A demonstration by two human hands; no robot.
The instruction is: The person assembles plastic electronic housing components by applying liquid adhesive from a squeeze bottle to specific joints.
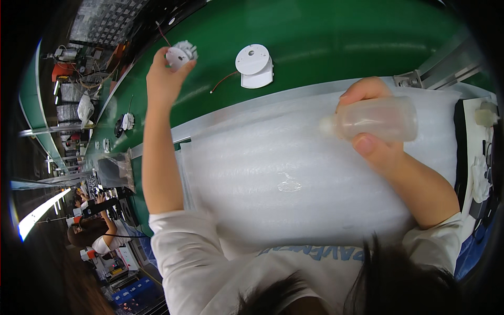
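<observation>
My left hand (161, 77) is stretched out over the green conveyor belt (336, 37) and grips a small round white plastic part (181, 54) with ribbed edges. My right hand (370, 123) holds a clear squeeze bottle (375, 119) lying sideways, its nozzle pointing left, above a white foam sheet (294, 173). A second white round part (253, 64) on a white base lies on the belt, with a thin red wire beside it, apart from both hands.
Another small white part (126, 122) sits farther left on the belt. A clear plastic tray (114, 170) stands at the left. A metal rail (451, 60) runs at the upper right. White items and cables (480, 157) lie at the right edge. Another person (97, 236) works at lower left.
</observation>
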